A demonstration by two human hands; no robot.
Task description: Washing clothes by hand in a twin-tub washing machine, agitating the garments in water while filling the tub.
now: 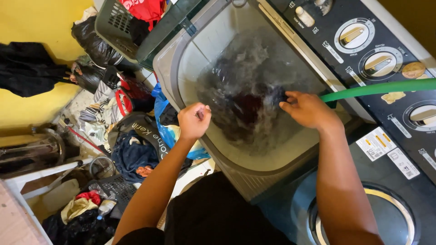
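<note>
A top-loading washing machine tub [181,68] holds swirling water and dark clothes [245,100], with a dark red piece among them. My left hand [194,120] hovers over the tub's near rim, fingers curled into a loose fist with nothing visible in it. My right hand [306,109] reaches into the tub from the right and pinches a dark wet garment at the water's surface. A green hose [381,88] runs in from the right edge and ends by my right hand.
The machine's dark control panel [386,50] carries several round dials. A round spinner opening [390,213] lies at lower right. A grey laundry basket [120,22], black bags [93,45] and piles of clothes [131,152] crowd the floor on the left. The yellow wall [36,18] is behind.
</note>
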